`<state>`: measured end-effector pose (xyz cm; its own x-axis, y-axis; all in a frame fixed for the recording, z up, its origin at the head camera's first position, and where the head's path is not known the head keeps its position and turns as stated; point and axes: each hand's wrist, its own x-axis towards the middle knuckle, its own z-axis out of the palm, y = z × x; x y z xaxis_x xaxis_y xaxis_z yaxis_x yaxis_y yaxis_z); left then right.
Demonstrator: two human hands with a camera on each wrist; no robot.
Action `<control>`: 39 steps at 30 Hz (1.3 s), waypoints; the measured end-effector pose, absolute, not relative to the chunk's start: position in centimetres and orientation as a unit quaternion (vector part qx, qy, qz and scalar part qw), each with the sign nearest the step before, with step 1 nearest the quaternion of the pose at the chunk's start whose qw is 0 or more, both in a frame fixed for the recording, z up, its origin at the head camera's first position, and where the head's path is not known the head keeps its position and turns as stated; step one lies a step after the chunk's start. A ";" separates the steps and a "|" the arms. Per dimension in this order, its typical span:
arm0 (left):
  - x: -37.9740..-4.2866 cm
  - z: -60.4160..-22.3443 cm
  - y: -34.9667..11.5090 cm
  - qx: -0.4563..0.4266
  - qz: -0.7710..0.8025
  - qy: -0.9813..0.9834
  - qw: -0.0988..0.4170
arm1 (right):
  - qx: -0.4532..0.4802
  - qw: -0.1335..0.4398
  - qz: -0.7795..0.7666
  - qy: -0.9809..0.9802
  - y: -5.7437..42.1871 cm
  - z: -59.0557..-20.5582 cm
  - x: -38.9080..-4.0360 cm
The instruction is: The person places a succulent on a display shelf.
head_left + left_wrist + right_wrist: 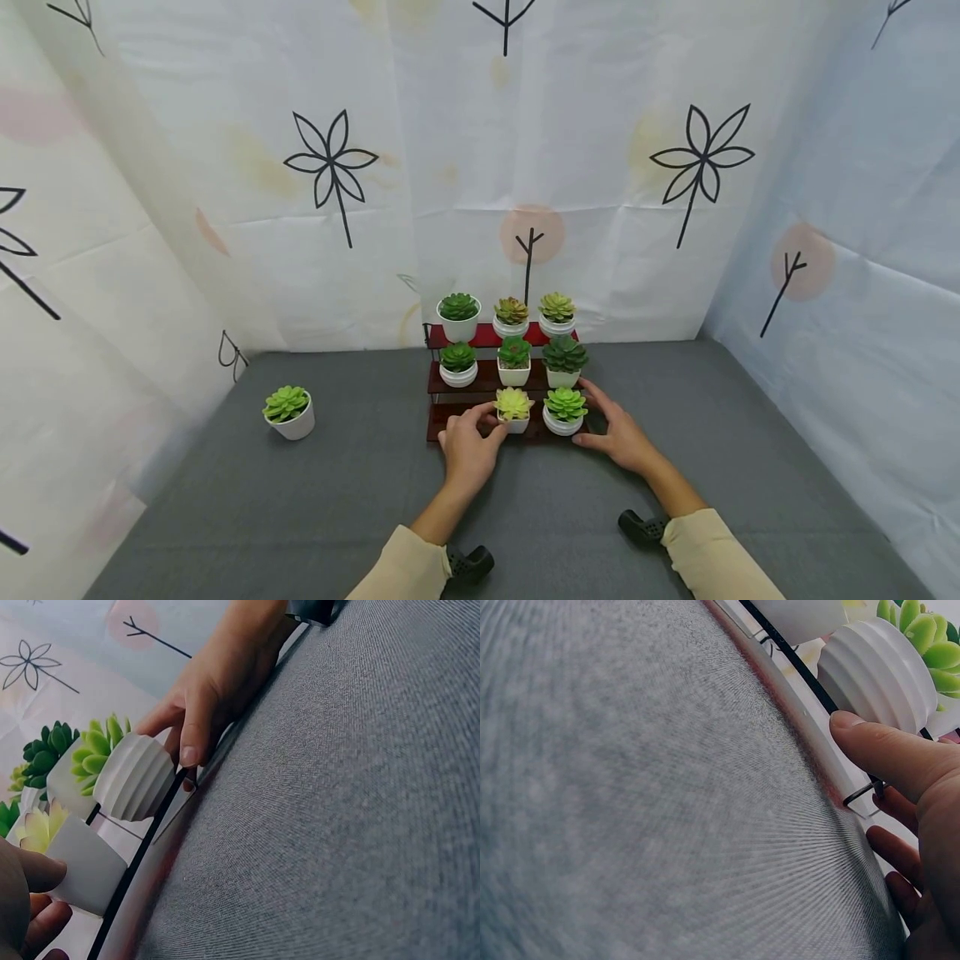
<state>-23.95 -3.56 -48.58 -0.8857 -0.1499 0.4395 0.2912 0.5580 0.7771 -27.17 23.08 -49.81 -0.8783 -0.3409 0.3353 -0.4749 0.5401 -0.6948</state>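
A tiered dark red rack (486, 377) bears several potted succulents. My left hand (469, 446) pinches a square white pot with a yellow-green succulent (513, 405) at the bottom tier; in the left wrist view its thumb (43, 871) presses the pot's side. Right of it sits a ribbed white pot (136, 778) with a bright green succulent. My right hand (618, 433) is spread around the rack's right end. Its thumb (877, 746) lies at the front rail beside the ribbed pot, the other fingers loosely bent past the rack's corner, their contact unclear.
Alone on the grey tabletop (337, 517), to the left, stands a white pot with a green succulent (289, 412), slightly tilted in view. The middle and top tiers hold more pots, including a dark green succulent (565, 358). A patterned white cloth (450, 167) hangs behind the table.
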 end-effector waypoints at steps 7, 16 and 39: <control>-24.0 -48.6 -3.8 -0.045 -0.482 -0.838 0.253 | 0.227 0.074 0.419 -0.876 23.0 -49.7 -27.2; -24.2 -47.8 -5.3 -0.044 -0.510 -0.803 0.306 | 0.227 0.075 0.416 -0.877 23.0 -49.7 -27.2; -24.7 -44.9 -10.6 -0.050 -0.588 -0.734 0.336 | 0.217 0.071 0.422 -0.877 22.9 -49.8 -27.2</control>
<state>-24.68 -10.60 -44.85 -0.7692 -0.3222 0.5519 0.4688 0.3025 0.8299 -27.18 22.92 -49.79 -0.8954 -0.3213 0.3083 -0.4413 0.5489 -0.7099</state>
